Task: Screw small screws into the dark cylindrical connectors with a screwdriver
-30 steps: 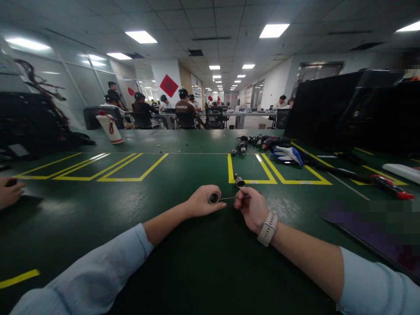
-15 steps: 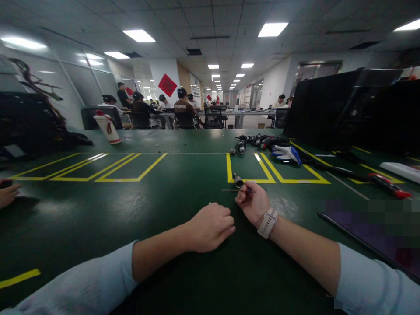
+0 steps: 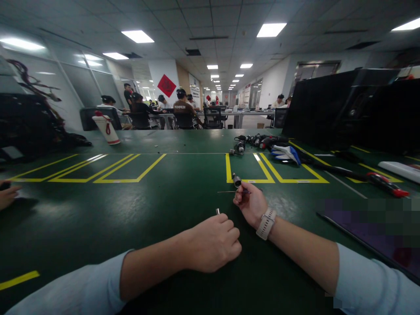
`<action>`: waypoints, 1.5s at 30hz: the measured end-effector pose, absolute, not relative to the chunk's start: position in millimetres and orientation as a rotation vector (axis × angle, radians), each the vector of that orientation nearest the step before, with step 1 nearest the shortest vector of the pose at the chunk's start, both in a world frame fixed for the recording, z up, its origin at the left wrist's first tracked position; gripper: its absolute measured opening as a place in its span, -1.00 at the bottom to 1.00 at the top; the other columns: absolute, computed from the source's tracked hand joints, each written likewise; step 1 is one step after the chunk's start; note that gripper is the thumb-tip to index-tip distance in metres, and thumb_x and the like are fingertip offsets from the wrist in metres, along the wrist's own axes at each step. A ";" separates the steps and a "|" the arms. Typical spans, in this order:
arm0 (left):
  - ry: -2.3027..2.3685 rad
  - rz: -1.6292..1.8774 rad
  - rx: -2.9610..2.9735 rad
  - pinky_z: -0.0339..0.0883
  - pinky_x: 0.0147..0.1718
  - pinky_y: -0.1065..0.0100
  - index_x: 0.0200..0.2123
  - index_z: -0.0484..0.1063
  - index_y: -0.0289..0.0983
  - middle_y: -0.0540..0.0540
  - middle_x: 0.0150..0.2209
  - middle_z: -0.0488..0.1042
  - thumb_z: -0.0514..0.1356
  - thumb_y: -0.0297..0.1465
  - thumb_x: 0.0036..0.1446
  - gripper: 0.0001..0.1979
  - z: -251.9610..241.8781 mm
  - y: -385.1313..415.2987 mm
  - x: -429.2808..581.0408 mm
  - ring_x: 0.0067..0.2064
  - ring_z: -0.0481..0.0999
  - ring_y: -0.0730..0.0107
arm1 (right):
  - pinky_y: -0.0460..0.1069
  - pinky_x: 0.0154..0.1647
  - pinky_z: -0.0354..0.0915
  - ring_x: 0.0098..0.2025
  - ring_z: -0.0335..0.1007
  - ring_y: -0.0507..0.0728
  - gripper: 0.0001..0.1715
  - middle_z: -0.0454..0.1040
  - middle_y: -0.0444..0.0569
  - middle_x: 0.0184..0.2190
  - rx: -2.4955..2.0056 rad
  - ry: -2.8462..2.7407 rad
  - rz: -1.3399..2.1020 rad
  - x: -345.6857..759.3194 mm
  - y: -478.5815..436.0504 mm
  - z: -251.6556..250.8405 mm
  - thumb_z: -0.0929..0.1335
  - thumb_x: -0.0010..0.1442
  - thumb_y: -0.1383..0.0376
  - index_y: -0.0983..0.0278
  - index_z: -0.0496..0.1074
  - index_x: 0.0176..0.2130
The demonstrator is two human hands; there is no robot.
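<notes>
The short metal cylinder (image 3: pixel 236 180), dull grey and round-ended, lies tilted on the front line of a yellow tape rectangle (image 3: pixel 249 181) on the matte green table (image 3: pixel 157 197), and everything here is placed from it. Just in front of it, the right hand (image 3: pixel 251 203) pinches a thin metal rod (image 3: pixel 226 191) between thumb and fingertips. The rod is straight and needle-slim, it lies about level, and its bare end sticks out to the left of the fingers. A pale woven watch strap (image 3: pixel 266 223) wraps that wrist. Nearer the person and a little left of the cylinder, the left hand (image 3: pixel 213 243) is clenched into a tight fist, knuckles up, resting on the table. Only the shiny tip of a small metal part (image 3: pixel 217 211) pokes out above the fingers, and the rest of its shape is hidden inside the fist. Both forearms come from smooth light-blue sleeves. Behind the cylinder, past the far side of the rectangle, sits a cluster of dark, knobbly metal parts (image 3: pixel 252 141), with a limp white-and-blue glove (image 3: pixel 287 153) to their right. Far right of the cylinder lies a long screwdriver with a glossy red handle (image 3: pixel 387 186). Far to its left, another person's hand (image 3: pixel 6 195) rests at the table's edge, and a white tapered bottle (image 3: pixel 106 128) stands beyond.
</notes>
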State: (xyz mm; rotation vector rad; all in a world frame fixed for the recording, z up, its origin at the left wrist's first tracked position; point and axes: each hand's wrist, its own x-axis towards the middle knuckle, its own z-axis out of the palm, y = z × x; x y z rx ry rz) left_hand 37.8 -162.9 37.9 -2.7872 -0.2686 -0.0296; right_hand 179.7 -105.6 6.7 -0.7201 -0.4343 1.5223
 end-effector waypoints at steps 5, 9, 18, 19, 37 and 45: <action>-0.245 -0.063 -2.812 0.10 -0.45 0.29 -0.46 0.35 -0.29 -0.04 -0.50 0.33 0.08 -0.37 0.10 -0.85 37.3 -167.8 38.5 -0.49 0.25 0.39 | -0.12 -0.65 0.05 -0.70 0.05 -0.07 -0.71 0.19 -0.21 -0.76 -0.734 -0.467 1.524 180.4 -105.9 6.1 0.28 0.04 0.31 0.30 0.26 -0.66; -0.200 -0.074 -2.807 0.12 -0.43 0.28 -0.43 0.38 -0.30 -0.05 -0.50 0.35 0.10 -0.38 0.09 -0.88 39.2 -172.8 39.6 -0.49 0.26 0.39 | -0.12 -0.65 0.05 -0.69 0.06 -0.07 -0.73 0.19 -0.22 -0.76 -0.739 -0.483 1.523 180.4 -106.1 5.9 0.30 0.02 0.30 0.29 0.26 -0.66; -0.156 -0.072 -2.755 0.15 -0.36 0.26 -0.38 0.38 -0.30 -0.11 -0.40 0.41 0.05 -0.19 0.13 -0.70 38.8 -174.8 39.9 -0.40 0.33 0.32 | -0.13 -0.65 0.05 -0.69 0.08 -0.07 -0.74 0.22 -0.20 -0.76 -0.746 -0.512 1.533 179.7 -103.7 4.3 0.31 0.00 0.28 0.31 0.29 -0.65; -0.152 -0.078 -2.740 0.15 -0.34 0.25 -0.37 0.38 -0.31 -0.12 -0.37 0.42 0.03 -0.16 0.13 -0.68 37.9 -174.6 39.8 -0.39 0.34 0.30 | -0.13 -0.64 0.06 -0.68 0.10 -0.07 -0.77 0.24 -0.20 -0.75 -0.750 -0.522 1.529 179.5 -103.5 4.1 0.31 -0.01 0.28 0.31 0.32 -0.63; -1.307 -0.785 -3.167 0.24 -0.31 0.33 -0.26 0.22 -0.26 -0.06 -0.30 0.32 0.04 -0.41 0.06 -0.87 28.4 -154.0 0.2 -0.29 0.29 0.36 | -0.10 -0.56 0.15 -0.75 0.01 -0.08 -0.50 0.08 -0.27 -0.87 -0.885 -0.898 1.586 181.8 -112.1 5.2 0.32 0.05 0.08 0.28 0.22 -0.75; -1.425 -0.899 -3.214 0.28 -0.25 0.29 -0.16 0.22 -0.26 -0.09 -0.22 0.34 0.04 -0.42 0.10 -0.80 19.4 -149.0 -10.2 -0.23 0.34 0.35 | -0.20 -0.69 0.03 -0.69 0.31 -0.05 -0.46 0.37 -0.10 -0.77 -0.817 -1.284 1.895 193.3 -120.2 9.8 0.21 0.15 0.03 0.36 0.37 -0.61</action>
